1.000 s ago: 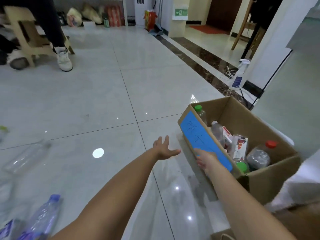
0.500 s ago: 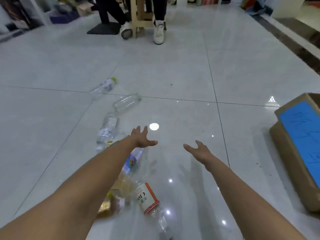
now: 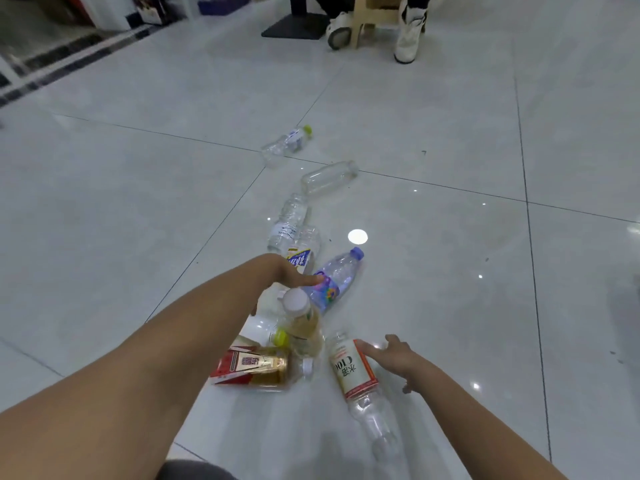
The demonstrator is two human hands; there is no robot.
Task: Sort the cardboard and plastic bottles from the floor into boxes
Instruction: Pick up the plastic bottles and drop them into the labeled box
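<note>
Several plastic bottles lie in a loose line on the white tiled floor. My left hand [image 3: 289, 277] hovers open over a white-capped bottle of yellowish drink [image 3: 302, 322], its fingers reaching toward a clear bottle with a purple cap [image 3: 334, 277]. My right hand [image 3: 391, 356] is open, fingertips touching the orange-and-white label of a clear bottle [image 3: 353, 367]. A red-and-white carton [image 3: 239, 365] lies under my left forearm beside an amber bottle [image 3: 273, 370]. Farther off lie a bare clear bottle [image 3: 329, 176] and a yellow-capped bottle [image 3: 287, 143].
A seated person's white shoes [image 3: 408, 43] and a wooden chair leg [image 3: 360, 26] stand at the far top, beside a black stand base [image 3: 294, 27]. Dark-striped flooring and shelving [image 3: 52, 57] run along the top left. No sorting box shows in this view.
My view has swung left from the cardboard box to the pile of bottles. Both hands have dropped toward the floor; the right one now touches the orange-labelled bottle.
</note>
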